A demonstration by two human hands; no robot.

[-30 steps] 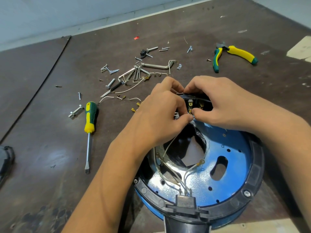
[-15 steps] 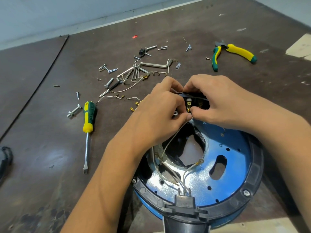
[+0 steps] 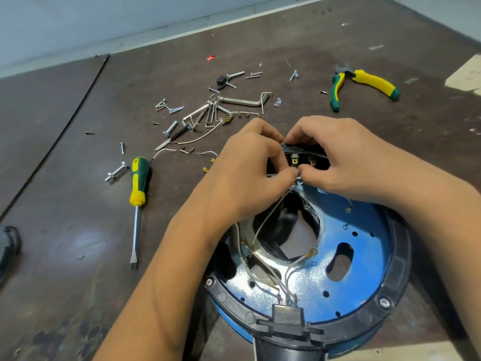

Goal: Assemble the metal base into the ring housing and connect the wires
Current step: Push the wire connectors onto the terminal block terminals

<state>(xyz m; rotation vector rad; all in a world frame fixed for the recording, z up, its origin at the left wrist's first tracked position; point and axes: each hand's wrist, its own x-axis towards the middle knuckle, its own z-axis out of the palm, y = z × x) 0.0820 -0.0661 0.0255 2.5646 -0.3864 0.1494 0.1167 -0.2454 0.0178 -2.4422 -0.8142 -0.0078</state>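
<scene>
While the blue metal base (image 3: 364,269) lies seated inside the black ring housing (image 3: 398,269) near the bench's (image 3: 65,230) near right corner, both hands work at the housing's far rim. Left hand (image 3: 247,173) and right hand (image 3: 346,162) meet thumb to thumb before a black terminal block (image 3: 299,158), whose brass spade tabs face the viewer. Thumb and forefinger of each hand pinch the end of one white wire (image 3: 263,225); the remaining fingers curl over the block's top, probably to steady it against the push. The wire rises across the base's central opening to reach the tabs.

Judged step: seating a connector on a tab. Whether it is already on cannot be told, since fingertips hide it. Further wires (image 3: 286,280) run to a plug socket (image 3: 287,312) at the housing's near rim; one ring-lug lead (image 3: 312,252) lies unattached. Flat screwdriver (image 3: 138,183), pliers (image 3: 364,84), hex keys (image 3: 239,101) and loose screws (image 3: 169,108) lie left of and beyond the housing, towards the far edge, within reach yet apart from the work.
</scene>
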